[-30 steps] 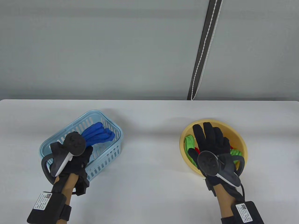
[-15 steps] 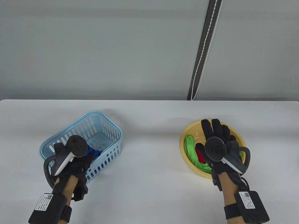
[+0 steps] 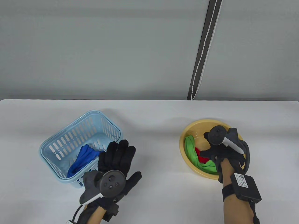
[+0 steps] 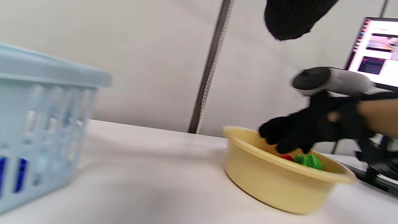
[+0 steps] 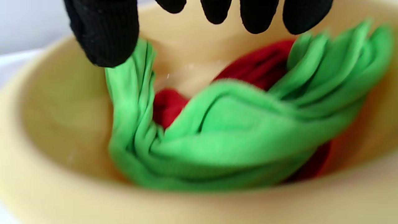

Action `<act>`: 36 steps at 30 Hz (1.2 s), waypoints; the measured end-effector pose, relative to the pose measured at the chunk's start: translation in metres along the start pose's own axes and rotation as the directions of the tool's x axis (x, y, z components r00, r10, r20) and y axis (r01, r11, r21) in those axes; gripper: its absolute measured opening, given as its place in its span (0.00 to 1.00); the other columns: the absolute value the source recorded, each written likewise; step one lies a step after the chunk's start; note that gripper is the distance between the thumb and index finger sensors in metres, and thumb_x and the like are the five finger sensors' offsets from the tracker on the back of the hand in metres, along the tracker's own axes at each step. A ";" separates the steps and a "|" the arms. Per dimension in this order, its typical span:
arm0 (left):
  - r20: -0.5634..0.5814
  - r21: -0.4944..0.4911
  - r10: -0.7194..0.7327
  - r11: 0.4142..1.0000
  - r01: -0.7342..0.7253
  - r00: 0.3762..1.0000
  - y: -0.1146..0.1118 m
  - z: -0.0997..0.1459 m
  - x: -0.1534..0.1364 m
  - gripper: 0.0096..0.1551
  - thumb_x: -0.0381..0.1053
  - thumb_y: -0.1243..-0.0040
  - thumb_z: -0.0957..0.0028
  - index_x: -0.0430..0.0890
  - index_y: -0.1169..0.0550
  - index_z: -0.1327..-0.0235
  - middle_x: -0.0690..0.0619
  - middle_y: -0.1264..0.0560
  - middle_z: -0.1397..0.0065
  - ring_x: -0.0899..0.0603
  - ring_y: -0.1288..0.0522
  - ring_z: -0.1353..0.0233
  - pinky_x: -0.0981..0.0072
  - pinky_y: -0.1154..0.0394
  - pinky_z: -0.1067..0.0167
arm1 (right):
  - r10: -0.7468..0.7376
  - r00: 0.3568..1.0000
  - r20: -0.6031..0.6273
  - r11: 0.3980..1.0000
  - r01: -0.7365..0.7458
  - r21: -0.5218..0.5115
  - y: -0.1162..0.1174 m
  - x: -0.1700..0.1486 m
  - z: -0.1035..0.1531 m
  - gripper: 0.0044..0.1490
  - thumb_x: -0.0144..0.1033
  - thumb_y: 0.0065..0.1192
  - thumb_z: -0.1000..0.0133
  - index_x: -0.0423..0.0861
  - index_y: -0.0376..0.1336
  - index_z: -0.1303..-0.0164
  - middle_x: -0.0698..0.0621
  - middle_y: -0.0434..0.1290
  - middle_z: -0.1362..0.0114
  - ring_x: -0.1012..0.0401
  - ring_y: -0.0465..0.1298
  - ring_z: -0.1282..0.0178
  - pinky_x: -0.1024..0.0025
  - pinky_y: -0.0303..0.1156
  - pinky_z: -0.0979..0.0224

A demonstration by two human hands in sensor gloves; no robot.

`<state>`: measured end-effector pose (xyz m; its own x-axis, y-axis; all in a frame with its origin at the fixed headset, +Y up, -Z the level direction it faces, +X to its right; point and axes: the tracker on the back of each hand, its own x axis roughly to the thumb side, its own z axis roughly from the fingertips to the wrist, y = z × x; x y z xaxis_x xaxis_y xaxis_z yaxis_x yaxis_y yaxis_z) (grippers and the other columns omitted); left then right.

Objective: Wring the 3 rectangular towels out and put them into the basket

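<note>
At the lower left of the table view we see the blue towel [image 3: 81, 157] already in the basket [image 3: 58, 144], our left hand [image 3: 116, 168] empty with fingers spread, while the green towel [image 3: 193, 154] and red towel [image 3: 201, 156] wait in the yellow basin [image 3: 186, 133], right-hand fingers [image 5: 102, 34] hanging apart above them.

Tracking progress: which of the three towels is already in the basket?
The blue towel lies in the light blue basket. The green towel and red towel remain in the yellow bowl.

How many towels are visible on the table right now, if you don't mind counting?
3: a blue towel lies in the basket; a green towel and a red towel lie in the yellow bowl, the red partly hidden.
</note>
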<state>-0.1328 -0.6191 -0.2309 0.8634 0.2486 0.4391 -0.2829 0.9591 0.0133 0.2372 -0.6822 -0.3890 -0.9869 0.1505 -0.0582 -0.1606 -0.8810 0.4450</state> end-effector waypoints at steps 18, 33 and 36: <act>0.075 -0.192 0.003 0.981 0.012 0.997 -0.077 -0.018 0.007 0.58 0.74 0.49 0.41 0.52 0.62 0.14 0.45 0.65 0.10 0.25 0.63 0.16 0.20 0.57 0.29 | 0.008 0.986 -0.165 0.964 0.036 0.262 0.034 0.029 -0.051 0.37 0.46 0.65 0.35 0.45 0.59 0.17 0.33 0.55 0.13 0.32 0.58 0.17 0.27 0.58 0.25; 0.056 -0.216 0.063 0.975 -0.049 0.996 -0.081 -0.018 0.001 0.57 0.74 0.49 0.41 0.52 0.62 0.14 0.44 0.63 0.10 0.25 0.62 0.15 0.20 0.57 0.29 | -0.156 0.983 -0.102 0.978 0.139 -0.154 -0.016 0.020 0.012 0.31 0.44 0.68 0.39 0.55 0.65 0.23 0.38 0.69 0.19 0.37 0.73 0.26 0.35 0.70 0.33; 0.061 -0.218 0.074 0.974 -0.059 0.995 -0.082 -0.019 0.001 0.57 0.74 0.49 0.41 0.52 0.62 0.14 0.44 0.63 0.09 0.25 0.61 0.15 0.20 0.57 0.29 | -0.210 0.975 -0.071 0.954 0.188 -0.233 -0.029 0.016 0.033 0.31 0.44 0.69 0.39 0.55 0.65 0.23 0.38 0.69 0.20 0.38 0.74 0.27 0.36 0.71 0.33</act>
<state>-0.1011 -0.6945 -0.2485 0.8128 0.3098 0.4933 -0.2354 0.9493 -0.2084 0.2261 -0.6395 -0.3733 -0.9298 0.2999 -0.2136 -0.3429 -0.9166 0.2056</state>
